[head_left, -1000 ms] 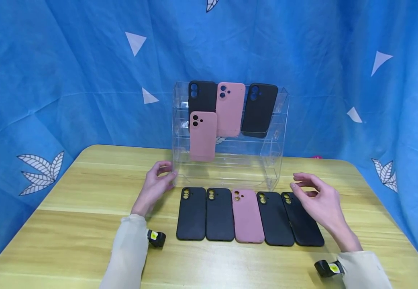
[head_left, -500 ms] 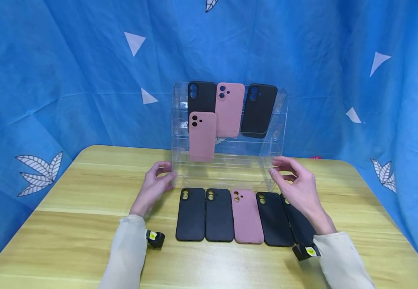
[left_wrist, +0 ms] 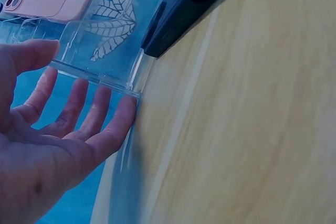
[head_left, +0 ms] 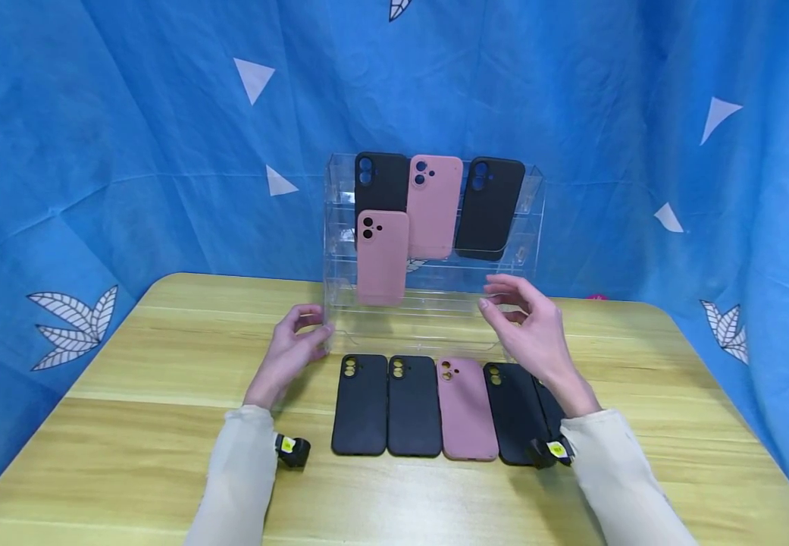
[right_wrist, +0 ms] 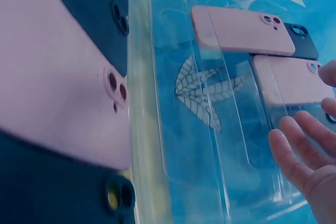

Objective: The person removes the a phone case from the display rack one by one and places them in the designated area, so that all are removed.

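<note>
A light wooden table (head_left: 128, 425) with rounded corners carries everything. A clear acrylic display rack (head_left: 533, 227) stands on it between the two hands, the left hand (head_left: 292, 353) touching its lower corner. Just nearer than the hands, five phone cases lie flat in a row, touching: two black cases (head_left: 387, 406) by the left hand, a pink case (head_left: 465, 409) in the middle, and two more black ones (head_left: 517, 413) under the right hand (head_left: 533, 334).
</note>
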A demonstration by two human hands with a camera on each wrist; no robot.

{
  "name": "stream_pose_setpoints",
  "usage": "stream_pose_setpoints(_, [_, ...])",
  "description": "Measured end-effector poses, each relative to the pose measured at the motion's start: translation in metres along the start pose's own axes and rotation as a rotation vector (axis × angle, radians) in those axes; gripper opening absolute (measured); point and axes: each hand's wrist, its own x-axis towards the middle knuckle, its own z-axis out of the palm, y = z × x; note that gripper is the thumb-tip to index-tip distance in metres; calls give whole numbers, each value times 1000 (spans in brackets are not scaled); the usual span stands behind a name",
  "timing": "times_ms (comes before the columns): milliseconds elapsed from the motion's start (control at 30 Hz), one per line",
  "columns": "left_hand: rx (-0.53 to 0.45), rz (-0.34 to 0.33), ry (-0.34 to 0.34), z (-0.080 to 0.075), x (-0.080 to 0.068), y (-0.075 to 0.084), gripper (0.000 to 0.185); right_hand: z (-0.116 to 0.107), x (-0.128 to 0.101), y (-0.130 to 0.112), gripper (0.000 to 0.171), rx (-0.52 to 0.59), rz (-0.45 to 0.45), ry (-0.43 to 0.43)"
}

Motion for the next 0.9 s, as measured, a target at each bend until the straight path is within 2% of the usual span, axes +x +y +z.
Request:
stream_pose_setpoints(433, [4, 1, 4, 1, 0, 0, 44, 23, 18, -7, 37, 62, 1, -30])
stream_pose_setpoints(900, [17, 7, 13, 1, 1, 0, 43, 41, 35, -11, 41, 116, 69, -102])
